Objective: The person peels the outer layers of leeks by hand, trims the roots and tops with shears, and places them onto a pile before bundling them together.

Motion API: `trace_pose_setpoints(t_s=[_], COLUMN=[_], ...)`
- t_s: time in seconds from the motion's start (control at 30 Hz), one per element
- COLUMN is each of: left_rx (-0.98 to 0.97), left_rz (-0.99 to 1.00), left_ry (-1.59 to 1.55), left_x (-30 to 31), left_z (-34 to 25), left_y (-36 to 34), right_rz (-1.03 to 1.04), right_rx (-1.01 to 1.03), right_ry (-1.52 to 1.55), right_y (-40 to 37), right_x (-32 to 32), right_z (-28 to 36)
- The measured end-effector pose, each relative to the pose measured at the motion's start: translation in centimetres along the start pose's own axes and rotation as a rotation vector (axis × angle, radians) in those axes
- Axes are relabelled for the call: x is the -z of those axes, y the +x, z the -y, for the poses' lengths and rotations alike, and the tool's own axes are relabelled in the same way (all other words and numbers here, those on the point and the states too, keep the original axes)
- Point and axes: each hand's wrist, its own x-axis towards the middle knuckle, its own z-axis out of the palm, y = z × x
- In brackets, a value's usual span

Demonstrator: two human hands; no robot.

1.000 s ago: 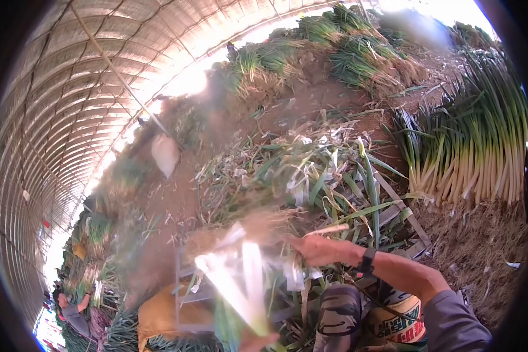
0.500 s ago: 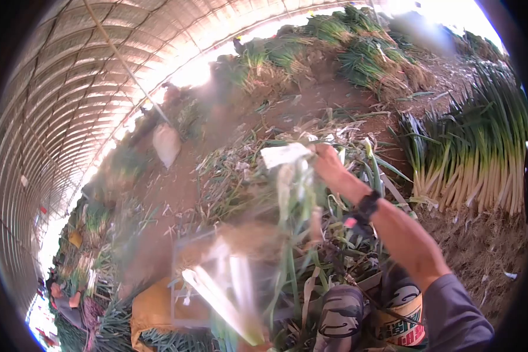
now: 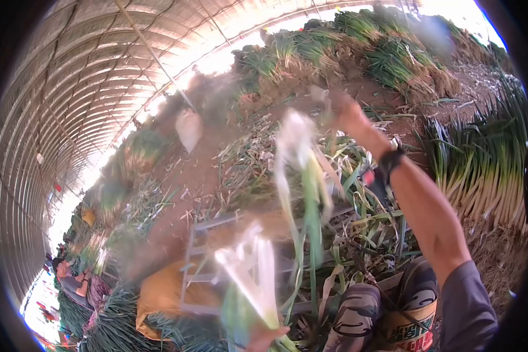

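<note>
Scallion stalks (image 3: pixel 249 281) sat in the left hand (image 3: pixel 264 339), white ends pointing up and away from it. That hand was at the bottom edge and mostly cropped, with its fingers curled round the green part.

Tunnel roof (image 3: pixel 70 88) arched far to the left of both hands. Stacked scallions (image 3: pixel 481 170) lay in a wall to the right of the right forearm, well apart from it. Trimmings heap (image 3: pixel 252 164) covered the soil below the raised right hand. Metal frame (image 3: pixel 202 258) stood just beyond the left hand, with a yellow sack (image 3: pixel 158 299) to that hand's left. Another person (image 3: pixel 76 287) sat far off to the left (only an arm and a sleeve were clear).

Peel strip (image 3: pixel 302 170) hung long from near the right hand down toward the stalks, badly blurred. Right hand (image 3: pixel 349 114) was held high above the left, fingers pressed together and pinching the strip's top end; the blur hid the exact contact point. Wrist watch (image 3: pixel 391 158) sat just below that hand.
</note>
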Motion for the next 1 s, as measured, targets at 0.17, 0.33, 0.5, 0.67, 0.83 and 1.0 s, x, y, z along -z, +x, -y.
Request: trace_pose_setpoints(t_s=[0.17, 0.33, 0.5, 0.67, 0.83, 1.0], left_rx=[-0.023, -0.05, -0.135, -0.027, 0.058, 0.131], left_rz=[-0.005, 0.042, 0.093, 0.112, 0.193, 0.312], left_ry=[-0.19, -0.155, -0.043, -0.098, -0.175, -0.174], left_x=[-2.0, -3.2, 1.2, -2.9, -3.7, -3.4], left_z=[-1.6, -1.6, 10.2, 4.5, 2.0, 1.4], left_y=[-0.2, -0.5, 2.9, 0.9, -0.2, 0.4], right_rz=[0.143, 0.326, 0.285, -0.114, 0.361, 0.712], right_rx=[0.168, 0.444, 0.474, -0.079, -0.056, -0.259], right_ry=[-0.334, -0.161, -0.543, -0.248, -0.067, -0.164], right_y=[-0.1, -8.0, -6.6, -1.4, -6.2, -10.4], right_x=[-0.2, -12.4, -13.9, -6.5, -5.4, -2.5], right_z=[12.6, 14.0, 11.4, 11.5, 9.7, 17.5])
